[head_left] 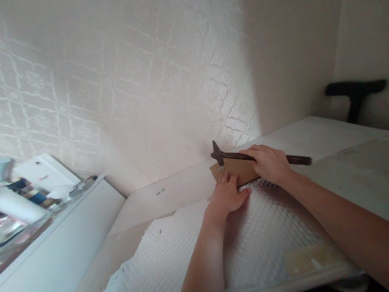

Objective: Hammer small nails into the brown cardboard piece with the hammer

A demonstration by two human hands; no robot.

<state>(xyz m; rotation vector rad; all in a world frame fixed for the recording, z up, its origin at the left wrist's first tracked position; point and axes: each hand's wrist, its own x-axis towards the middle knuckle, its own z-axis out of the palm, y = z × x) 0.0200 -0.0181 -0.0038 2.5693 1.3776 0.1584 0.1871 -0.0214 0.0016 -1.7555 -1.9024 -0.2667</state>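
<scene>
My right hand (270, 164) is wrapped round the dark wooden handle of a hammer (234, 155). Its metal head is just above the far left end of a thin brown board (245, 170). On the near left part of that board rests my left hand (228, 195), fingers spread and thumb out to the side. Small shiny bits (220, 168) show by the fingertips, under the hammer head; they are too small to name. Beneath the board lies a sheet of bubble wrap (180, 245).
The bubble wrap covers part of a white worktop (374, 177) against a patterned wall. Small metal pieces (160, 191) lie near the back edge. At left, a white cabinet (60, 254) carries assorted tubes and boxes. A black T-shaped handle (354, 90) stands at the right.
</scene>
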